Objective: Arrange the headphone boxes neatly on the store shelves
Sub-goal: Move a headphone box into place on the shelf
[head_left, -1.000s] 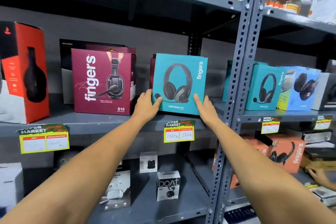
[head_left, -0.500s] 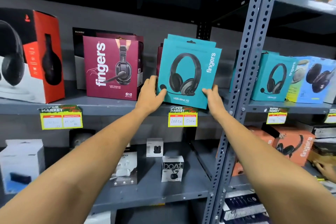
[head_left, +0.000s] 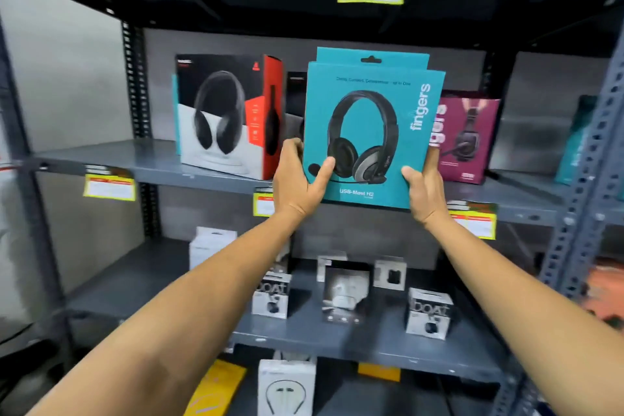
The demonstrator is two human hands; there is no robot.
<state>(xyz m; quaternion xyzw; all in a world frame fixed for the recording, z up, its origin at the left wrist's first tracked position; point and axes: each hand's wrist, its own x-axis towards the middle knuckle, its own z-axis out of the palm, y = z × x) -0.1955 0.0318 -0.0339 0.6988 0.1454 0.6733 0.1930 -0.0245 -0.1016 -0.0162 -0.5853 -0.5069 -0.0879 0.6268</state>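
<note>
I hold a teal "fingers" headphone box (head_left: 368,105) up in front of the middle shelf (head_left: 148,162), lifted off it, with a second teal box visible right behind it. My left hand (head_left: 299,184) grips its lower left corner, thumb on the front. My right hand (head_left: 425,191) grips the lower right edge. A black, white and red headphone box (head_left: 226,118) stands on the shelf to the left. A maroon "fingers" box (head_left: 467,138) stands to the right, partly hidden by the teal box.
Small white "boat" earbud boxes (head_left: 428,312) and other small packs sit on the lower shelf (head_left: 337,341). Yellow price tags (head_left: 109,186) hang on the shelf edges. A perforated grey upright (head_left: 587,172) stands at the right, with another teal box (head_left: 574,142) beside it.
The teal box has come up off the shelf and moved left, past the maroon box, with both hands on it. The view has swung left.
</note>
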